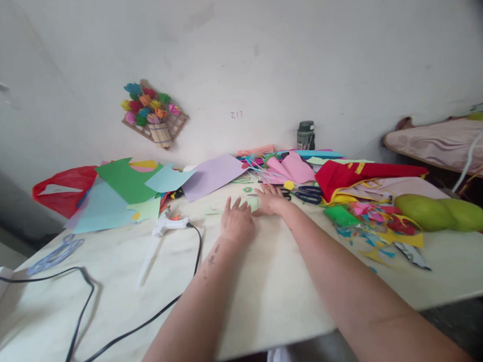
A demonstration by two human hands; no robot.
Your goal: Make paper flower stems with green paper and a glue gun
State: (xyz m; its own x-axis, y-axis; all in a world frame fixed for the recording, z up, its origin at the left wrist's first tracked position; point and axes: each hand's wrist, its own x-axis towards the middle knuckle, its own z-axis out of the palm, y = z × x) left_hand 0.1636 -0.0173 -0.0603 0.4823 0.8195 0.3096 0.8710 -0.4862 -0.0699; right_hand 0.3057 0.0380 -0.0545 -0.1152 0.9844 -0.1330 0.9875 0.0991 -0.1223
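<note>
The left hand [237, 222] lies palm down with its fingers spread, and the right hand [269, 201] is beside it, palm down, fingers loosely apart. Both are open over a strip of pale green paper [253, 203] on the bench [277, 293], pressing or touching it rather than gripping; their undersides are hidden.

Just beyond the hands lies a small green paper flower [248, 189]. Dark-handled scissors [309, 194] lie right of the right hand, with a yellow paper flower [289, 185] near them.

To the left, a white glue gun [169, 225] rests with its black cord [200, 248] curving toward the near edge; coloured sheets [132, 183] overlap behind it. To the right are a red cloth [344, 176], paper scraps [375, 254] and two green fruits [425, 212]. A dark bottle [305, 135] stands near the wall [246, 54], where a flower decoration [154, 114] hangs.
</note>
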